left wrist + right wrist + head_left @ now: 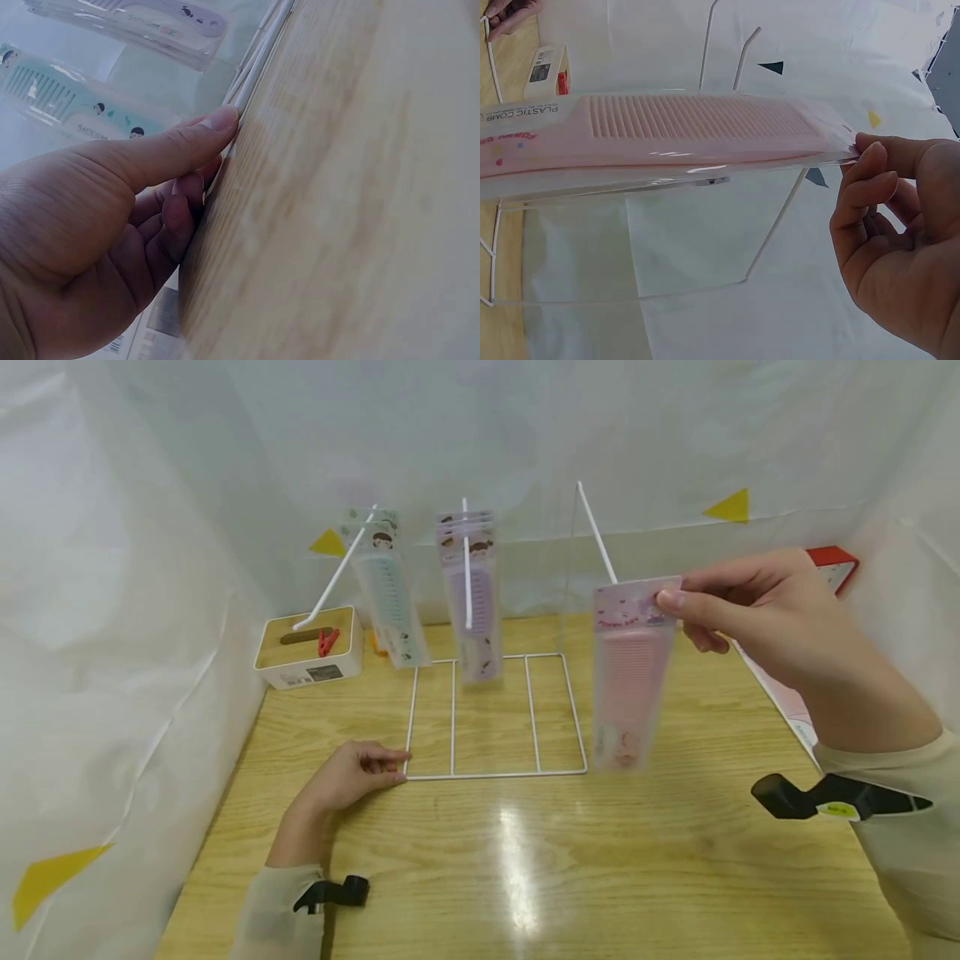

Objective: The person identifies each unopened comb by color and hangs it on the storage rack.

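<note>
My right hand [750,610] pinches the top corner of a packaged pink comb [632,693], which hangs upright in front of the display rack's right prong [597,535]. Whether the prong's tip passes through the package cannot be told. In the right wrist view the pink comb [697,131] reads "PLASTIC COMB". My left hand [348,777] grips the near left corner of the white wire rack's base [495,775] between thumb and fingers. On the middle prong hang several packaged purple combs [472,602]; packaged green combs [386,593] hang on the left prong.
A white tissue box [307,672] with a wooden lid stands at the back left, with a red clip [328,642] on it. Behind my right forearm lies a red-edged box [832,560]. White sheeting with yellow triangles [731,507] encloses the wooden table [600,868].
</note>
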{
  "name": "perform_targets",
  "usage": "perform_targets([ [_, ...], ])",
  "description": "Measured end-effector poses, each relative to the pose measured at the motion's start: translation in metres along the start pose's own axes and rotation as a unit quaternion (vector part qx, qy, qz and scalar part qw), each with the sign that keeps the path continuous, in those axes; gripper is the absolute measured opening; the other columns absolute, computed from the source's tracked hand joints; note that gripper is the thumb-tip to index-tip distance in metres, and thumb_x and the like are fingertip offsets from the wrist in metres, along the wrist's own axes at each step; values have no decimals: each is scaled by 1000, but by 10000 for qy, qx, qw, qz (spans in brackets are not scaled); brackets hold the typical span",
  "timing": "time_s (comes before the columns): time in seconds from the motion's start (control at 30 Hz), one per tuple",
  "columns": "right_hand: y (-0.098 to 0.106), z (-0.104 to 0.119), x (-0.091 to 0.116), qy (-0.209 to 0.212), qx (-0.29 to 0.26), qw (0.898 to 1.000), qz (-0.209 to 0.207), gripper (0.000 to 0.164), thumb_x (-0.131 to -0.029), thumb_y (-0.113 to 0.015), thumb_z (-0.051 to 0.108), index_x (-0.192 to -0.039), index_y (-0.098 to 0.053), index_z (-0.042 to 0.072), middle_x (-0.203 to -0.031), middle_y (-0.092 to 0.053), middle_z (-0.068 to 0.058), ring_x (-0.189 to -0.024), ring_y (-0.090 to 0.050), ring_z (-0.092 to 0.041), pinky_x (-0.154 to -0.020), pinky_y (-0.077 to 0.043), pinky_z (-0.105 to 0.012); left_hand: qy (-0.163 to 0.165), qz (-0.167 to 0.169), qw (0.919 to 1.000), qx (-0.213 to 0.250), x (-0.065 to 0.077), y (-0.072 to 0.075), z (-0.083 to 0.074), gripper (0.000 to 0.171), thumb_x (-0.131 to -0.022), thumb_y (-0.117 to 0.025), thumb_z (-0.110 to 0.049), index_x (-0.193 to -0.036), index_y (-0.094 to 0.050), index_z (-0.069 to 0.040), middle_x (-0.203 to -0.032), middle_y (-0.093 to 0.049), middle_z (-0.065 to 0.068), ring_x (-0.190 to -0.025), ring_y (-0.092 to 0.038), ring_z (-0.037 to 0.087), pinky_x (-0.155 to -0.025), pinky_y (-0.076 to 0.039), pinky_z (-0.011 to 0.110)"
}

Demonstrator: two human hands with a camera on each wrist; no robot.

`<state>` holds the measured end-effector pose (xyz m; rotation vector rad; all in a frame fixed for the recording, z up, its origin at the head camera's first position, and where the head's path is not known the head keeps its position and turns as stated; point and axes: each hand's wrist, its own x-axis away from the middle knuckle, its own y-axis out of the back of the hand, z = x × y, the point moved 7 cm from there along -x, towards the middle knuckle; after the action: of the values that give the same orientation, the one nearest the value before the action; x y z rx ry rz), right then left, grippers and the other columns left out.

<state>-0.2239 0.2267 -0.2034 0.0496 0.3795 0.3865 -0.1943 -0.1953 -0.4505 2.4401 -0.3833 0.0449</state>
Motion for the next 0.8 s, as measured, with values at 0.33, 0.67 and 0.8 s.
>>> perform_targets([
  [0.33, -9, -1, -7, -37, 30, 9997, 232, 6, -90, -66, -8, -85, -68, -10, -58, -50, -7, -57, -43, -19, -53, -26, -34, 51, 13, 10000, -19, -2, -1, 1, 29, -88, -78, -20, -115, -77, -10, -85, -67, 3, -70, -53, 11, -61, -45, 23],
  [0.67, -9, -5, -14, 71, -96, 9994, 336, 7, -90, -64, -10, -86, -70, -10, -57, -52, -6, -55, -42, -19, -51, -26, -34, 8, 11, 10000, 38, -1, 1, 0, 31, -87, -79, -20, -116, -76, -10, -87, -69, 5, -69, -53, 10, -61, -45, 23],
  [0.8, -8, -15, -21, -199, 486, 9984, 213, 8, -92, -68, -2, -87, -70, -8, -57, -52, -4, -56, -44, -19, -51, -30, -33, -47, 8, 10000, 13, 0, 1, 1, 31, -87, -79, -20, -116, -76, -9, -87, -69, 6, -70, -53, 11, -61, -46, 23],
])
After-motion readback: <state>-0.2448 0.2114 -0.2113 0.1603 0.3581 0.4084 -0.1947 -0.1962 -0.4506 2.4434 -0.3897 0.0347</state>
